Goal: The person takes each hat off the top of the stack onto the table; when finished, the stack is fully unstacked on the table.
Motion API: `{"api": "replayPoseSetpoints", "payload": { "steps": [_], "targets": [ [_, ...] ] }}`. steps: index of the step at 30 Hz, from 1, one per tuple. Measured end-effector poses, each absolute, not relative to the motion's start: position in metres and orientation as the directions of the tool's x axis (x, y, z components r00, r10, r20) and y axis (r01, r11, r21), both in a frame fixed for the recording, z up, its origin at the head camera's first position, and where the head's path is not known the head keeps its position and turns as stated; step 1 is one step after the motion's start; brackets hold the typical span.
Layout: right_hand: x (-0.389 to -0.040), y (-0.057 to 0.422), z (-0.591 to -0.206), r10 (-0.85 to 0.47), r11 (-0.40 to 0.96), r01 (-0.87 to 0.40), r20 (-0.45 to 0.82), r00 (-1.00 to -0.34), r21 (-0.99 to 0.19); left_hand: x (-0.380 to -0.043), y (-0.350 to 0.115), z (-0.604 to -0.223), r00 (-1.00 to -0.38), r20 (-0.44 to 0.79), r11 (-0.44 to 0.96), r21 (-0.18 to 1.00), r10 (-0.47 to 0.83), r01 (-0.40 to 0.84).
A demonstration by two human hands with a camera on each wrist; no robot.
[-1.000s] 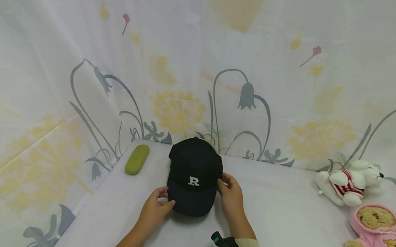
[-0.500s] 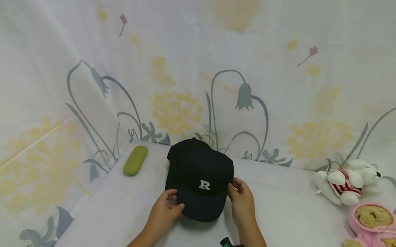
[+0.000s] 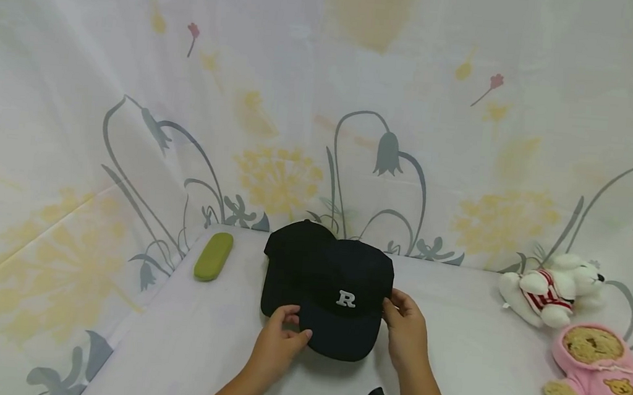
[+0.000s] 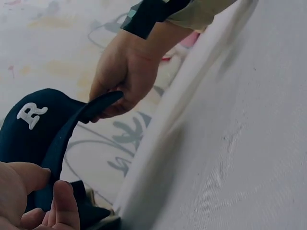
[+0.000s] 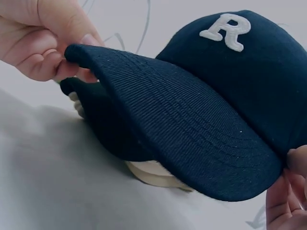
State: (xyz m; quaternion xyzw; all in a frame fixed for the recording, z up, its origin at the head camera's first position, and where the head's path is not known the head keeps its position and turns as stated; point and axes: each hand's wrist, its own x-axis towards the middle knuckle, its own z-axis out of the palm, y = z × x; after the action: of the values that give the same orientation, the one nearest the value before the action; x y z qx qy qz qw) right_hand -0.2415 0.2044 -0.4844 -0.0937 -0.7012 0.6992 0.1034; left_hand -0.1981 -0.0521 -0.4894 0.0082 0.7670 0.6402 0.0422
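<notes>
A dark navy baseball cap (image 3: 347, 333) with a white letter R is held between both hands, brim toward the person. At the brim's left edge, my left hand (image 3: 277, 346) pinches it between thumb and fingers. My right hand (image 3: 409, 329) grips the opposite side, where brim and crown meet. Behind and left, a second black cap (image 3: 285, 275) rests on the white surface, partly covered by the held one. The right wrist view shows a cream-coloured curved edge (image 5: 158, 177) below the second cap's dark brim (image 5: 115, 134).
A green glasses case (image 3: 214, 256) lies left of the caps. To the right are a white plush toy (image 3: 549, 293) in red stripes and a teddy bear (image 3: 603, 381) in a pink hoodie. A flower-printed cloth (image 3: 302, 97) hangs along the back.
Both hands have carried the R cap to the right and slightly nearer the person. More of the black cap behind it now shows.
</notes>
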Motion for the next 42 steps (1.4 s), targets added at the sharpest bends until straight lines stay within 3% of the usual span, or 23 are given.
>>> {"api": "replayPoseSetpoints", "payload": {
  "steps": [14,22,36,42],
  "targets": [
    [-0.229,0.249,-0.488,0.35,0.052,0.036,-0.015,-0.937,-0.998,-0.202,-0.009,-0.493,-0.99,-0.033,0.163,0.987,0.139,-0.01],
    [-0.23,0.265,-0.498,0.353,0.079,0.108,-0.073,-0.933,-0.991,-0.208,0.01,-0.511,-0.993,0.012,0.245,0.969,0.122,0.042],
    [-0.253,0.285,-0.507,0.337,0.048,0.154,-0.129,-0.933,-0.987,-0.222,0.042,-0.517,-0.993,0.113,0.374,0.92,0.033,0.117],
    [-0.267,0.29,-0.513,0.34,-0.039,0.16,-0.164,-0.926,-0.986,-0.231,0.052,-0.518,-0.99,0.142,0.417,0.898,0.019,0.137]
  ]
}}
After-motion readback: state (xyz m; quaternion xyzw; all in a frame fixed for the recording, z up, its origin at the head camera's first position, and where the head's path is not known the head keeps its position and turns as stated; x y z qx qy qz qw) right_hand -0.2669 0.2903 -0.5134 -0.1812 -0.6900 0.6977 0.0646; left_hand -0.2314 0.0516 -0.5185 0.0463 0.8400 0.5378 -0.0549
